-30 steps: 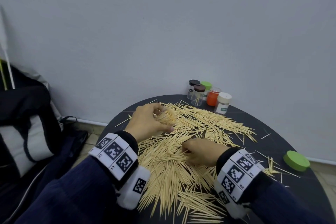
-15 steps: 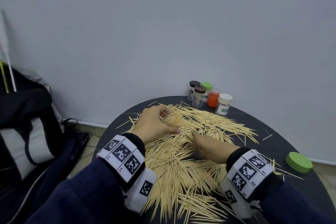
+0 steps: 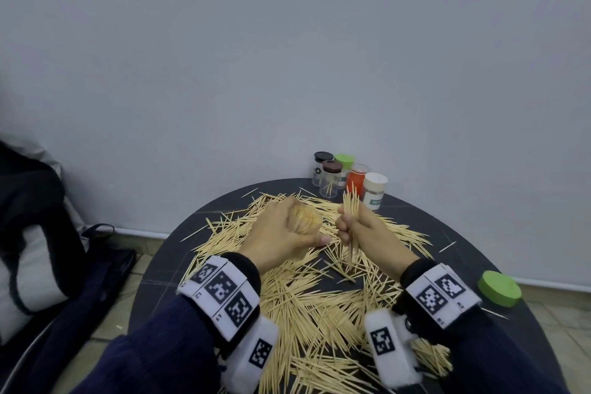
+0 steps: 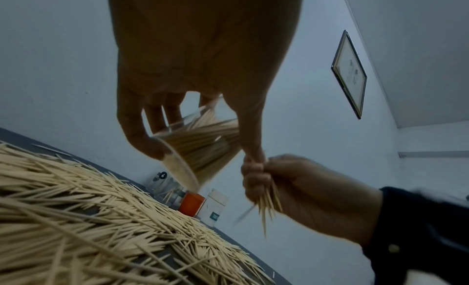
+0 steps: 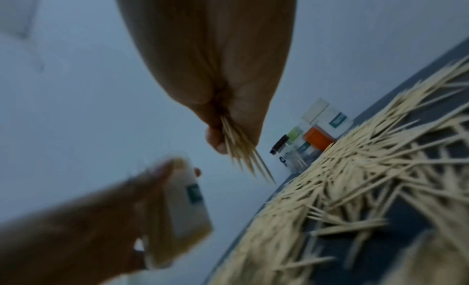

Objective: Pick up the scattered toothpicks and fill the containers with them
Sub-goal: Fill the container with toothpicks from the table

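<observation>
1. Wooden toothpicks [image 3: 307,294] lie scattered in a thick heap across a dark round worktop [image 3: 527,345].
2. The left hand [image 3: 281,233] is curled round a clear jar [image 4: 200,148], already packed with toothpicks, and holds it tilted above the heap.
3. The right hand [image 3: 364,230], just beside the left, pinches a small bundle of toothpicks [image 3: 351,205] upright.
4. Five small containers [image 3: 348,179] stand grouped at the far edge of the worktop by the wall.
5. A green lid [image 3: 499,288] lies alone near the right edge.
</observation>
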Demonstrator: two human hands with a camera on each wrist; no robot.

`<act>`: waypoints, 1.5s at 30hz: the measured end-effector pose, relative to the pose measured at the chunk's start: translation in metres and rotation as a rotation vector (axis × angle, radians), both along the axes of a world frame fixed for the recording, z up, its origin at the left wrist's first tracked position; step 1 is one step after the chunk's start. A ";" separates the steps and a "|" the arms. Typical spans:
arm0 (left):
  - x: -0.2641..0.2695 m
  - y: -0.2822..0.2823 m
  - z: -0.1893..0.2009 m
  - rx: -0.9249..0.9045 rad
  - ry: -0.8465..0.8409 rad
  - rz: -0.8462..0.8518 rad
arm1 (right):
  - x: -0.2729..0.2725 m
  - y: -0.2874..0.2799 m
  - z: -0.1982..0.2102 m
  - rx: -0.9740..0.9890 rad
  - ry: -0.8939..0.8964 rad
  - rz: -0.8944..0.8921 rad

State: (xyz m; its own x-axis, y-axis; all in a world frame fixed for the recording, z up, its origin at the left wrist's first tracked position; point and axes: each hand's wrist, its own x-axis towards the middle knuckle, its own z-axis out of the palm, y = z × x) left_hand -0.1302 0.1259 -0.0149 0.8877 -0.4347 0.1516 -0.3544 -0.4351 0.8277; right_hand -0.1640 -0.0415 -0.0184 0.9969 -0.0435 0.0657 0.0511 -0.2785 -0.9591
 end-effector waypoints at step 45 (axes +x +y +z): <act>-0.014 -0.022 0.002 0.078 0.180 -0.316 | -0.002 0.022 0.009 0.396 -0.149 -0.120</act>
State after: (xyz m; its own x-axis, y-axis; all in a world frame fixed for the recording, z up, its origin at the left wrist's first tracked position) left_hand -0.1440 0.1038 -0.0127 0.7173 -0.6956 -0.0394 -0.3326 -0.3916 0.8579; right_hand -0.1655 -0.0197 -0.0094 0.9642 -0.2090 0.1634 0.1867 0.0969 -0.9776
